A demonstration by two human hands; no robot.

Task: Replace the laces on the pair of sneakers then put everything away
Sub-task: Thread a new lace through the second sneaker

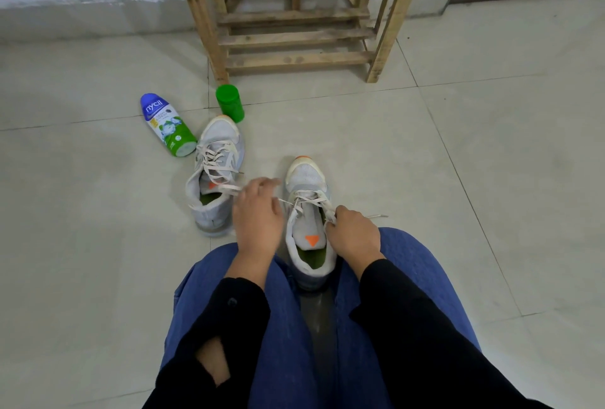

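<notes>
Two pale grey sneakers with cream laces stand on the tiled floor. The nearer sneaker sits between my knees, toe pointing away, an orange triangle on its tongue. My right hand pinches its lace at the right eyelets, and a loose lace end trails out to the right. My left hand hovers just left of that shoe with fingers curled, a lace strand running from its fingertips to the shoe. The other sneaker stands further left, loosely laced.
A blue-capped powder bottle lies on its side at the left. A green cylindrical container stands by the leg of a wooden slatted shoe rack against the wall. My blue-trousered knees fill the foreground.
</notes>
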